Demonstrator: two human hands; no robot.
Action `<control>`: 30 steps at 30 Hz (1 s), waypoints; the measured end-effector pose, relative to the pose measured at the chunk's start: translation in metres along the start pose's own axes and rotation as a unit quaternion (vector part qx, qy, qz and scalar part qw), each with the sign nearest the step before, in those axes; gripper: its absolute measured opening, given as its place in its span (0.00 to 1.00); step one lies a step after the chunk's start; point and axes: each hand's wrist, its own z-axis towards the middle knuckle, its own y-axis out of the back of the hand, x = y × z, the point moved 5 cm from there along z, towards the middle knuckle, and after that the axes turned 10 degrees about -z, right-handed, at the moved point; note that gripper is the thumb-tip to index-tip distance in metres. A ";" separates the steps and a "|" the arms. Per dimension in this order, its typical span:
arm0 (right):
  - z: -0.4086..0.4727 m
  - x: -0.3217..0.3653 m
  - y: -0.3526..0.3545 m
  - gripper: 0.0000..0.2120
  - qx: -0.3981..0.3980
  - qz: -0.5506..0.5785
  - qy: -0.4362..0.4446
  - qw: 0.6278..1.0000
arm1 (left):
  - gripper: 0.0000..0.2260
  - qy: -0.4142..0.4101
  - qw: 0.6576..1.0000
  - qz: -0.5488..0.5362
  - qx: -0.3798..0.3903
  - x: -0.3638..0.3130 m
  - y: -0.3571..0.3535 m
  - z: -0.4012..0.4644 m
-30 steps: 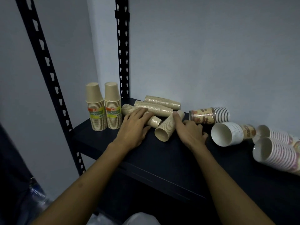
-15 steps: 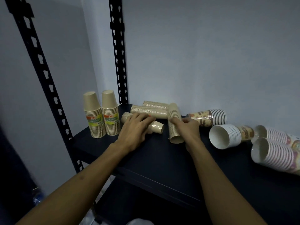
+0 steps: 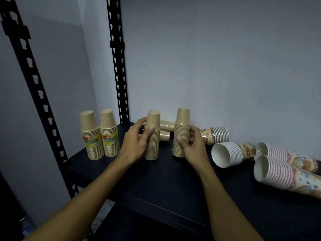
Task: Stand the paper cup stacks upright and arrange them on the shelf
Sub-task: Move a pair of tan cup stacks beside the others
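1. Dim, bluish light throughout; the dark shelf shows almost no detail.
2. A soft shadow falls on the left wall.
3. The uprights bow from wide-angle distortion.
4. Edges look slightly soft, perhaps blurred.

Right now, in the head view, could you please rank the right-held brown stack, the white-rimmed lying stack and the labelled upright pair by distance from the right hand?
1. Right-held brown stack: gripped by the right hand.
2. White-rimmed lying stack: just rightward.
3. Labelled upright pair: far left.

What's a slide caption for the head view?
Left hand and right hand each hold an upright kraft cup stack on the black shelf.
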 end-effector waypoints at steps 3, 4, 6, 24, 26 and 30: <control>-0.010 -0.003 0.000 0.28 0.027 -0.001 0.008 1.000 | 0.27 0.027 0.998 -0.049 0.005 0.019 0.005 -0.007; -0.014 -0.004 0.000 0.29 0.031 -0.002 0.010 0.999 | 0.31 0.043 0.997 -0.056 0.014 0.028 0.006 -0.010; -0.018 -0.007 0.000 0.30 0.037 -0.001 0.011 0.999 | 0.39 0.071 0.995 -0.055 0.044 0.038 0.004 -0.019; -0.063 -0.004 0.016 0.27 0.125 -0.033 0.038 0.991 | 0.15 0.109 0.965 -0.145 0.187 0.022 -0.004 -0.065; -0.064 -0.001 0.016 0.27 0.131 -0.026 0.033 0.991 | 0.17 0.105 0.966 -0.142 0.189 0.017 -0.004 -0.065; -0.059 -0.002 0.018 0.34 0.175 0.013 -0.001 0.984 | 0.27 0.121 0.960 -0.161 0.195 0.015 -0.009 -0.064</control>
